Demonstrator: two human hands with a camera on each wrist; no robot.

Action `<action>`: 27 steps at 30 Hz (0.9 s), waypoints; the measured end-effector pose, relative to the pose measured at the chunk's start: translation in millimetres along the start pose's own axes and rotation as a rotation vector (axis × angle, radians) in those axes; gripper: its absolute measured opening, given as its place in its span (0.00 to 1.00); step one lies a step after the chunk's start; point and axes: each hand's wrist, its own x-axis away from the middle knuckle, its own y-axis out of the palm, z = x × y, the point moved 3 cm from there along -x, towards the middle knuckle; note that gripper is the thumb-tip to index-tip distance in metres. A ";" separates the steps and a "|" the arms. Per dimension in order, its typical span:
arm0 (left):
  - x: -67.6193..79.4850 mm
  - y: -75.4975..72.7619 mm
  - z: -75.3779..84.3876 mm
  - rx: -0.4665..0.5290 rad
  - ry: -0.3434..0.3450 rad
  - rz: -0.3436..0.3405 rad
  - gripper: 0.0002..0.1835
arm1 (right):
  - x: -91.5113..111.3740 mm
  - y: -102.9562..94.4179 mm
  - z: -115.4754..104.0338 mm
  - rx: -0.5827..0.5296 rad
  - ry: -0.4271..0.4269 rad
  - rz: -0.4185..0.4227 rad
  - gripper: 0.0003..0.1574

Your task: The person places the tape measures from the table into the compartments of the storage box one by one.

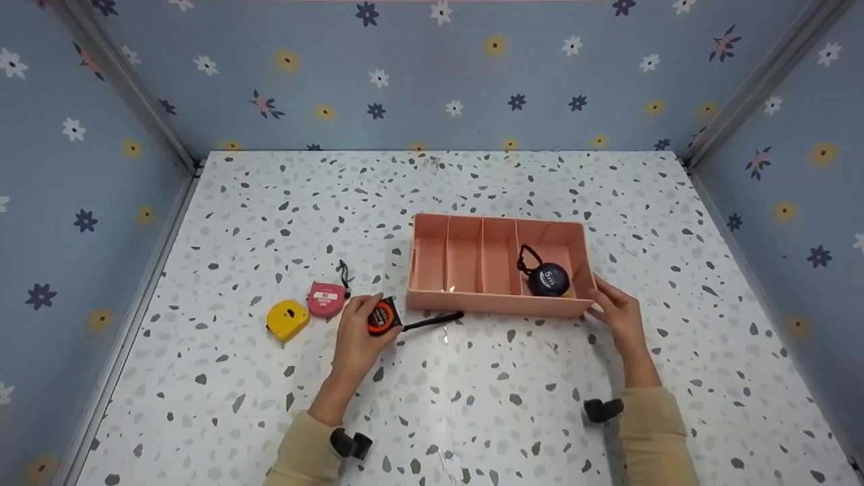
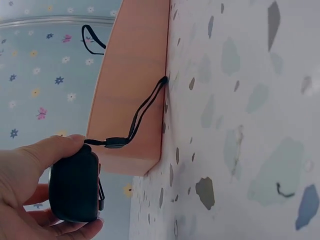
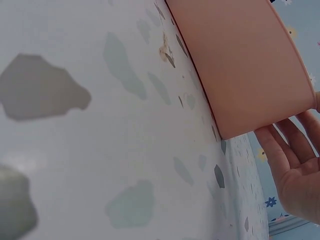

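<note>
My left hand [image 1: 358, 341] grips a black and orange tape measure [image 1: 383, 317] just left of the box's front left corner. Its black wrist strap [image 2: 135, 125] trails toward the box. With my right hand [image 1: 617, 314] I hold the front right corner of a pink divided box [image 1: 496, 305], fingers against its end wall [image 3: 250, 60]. In the box's wide right compartment lies a dark blue tape measure [image 1: 549, 279] with a looped cord. Left of my left hand, a pink tape measure [image 1: 327, 300] with a black strap and a yellow tape measure [image 1: 287, 320] lie on the table.
The box's three narrower compartments on the left hold nothing. Speckled white table [image 1: 472, 405] spreads around it, bounded by flowered blue walls [image 1: 432, 74] at the back and both sides. Black camera mounts [image 1: 351, 443] sit at both wrists.
</note>
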 end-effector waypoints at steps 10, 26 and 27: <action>-3.0 5.4 16.5 0.065 0.071 0.026 0.30 | 0.8 0.0 -1.0 0.008 0.022 0.003 0.31; -11.2 21.9 37.9 0.141 0.178 0.018 0.31 | 3.3 0.7 -3.1 -0.015 -0.008 -0.025 0.32; -11.6 22.7 39.4 0.143 0.183 0.019 0.31 | 3.1 0.7 -2.4 -0.013 -0.006 -0.016 0.31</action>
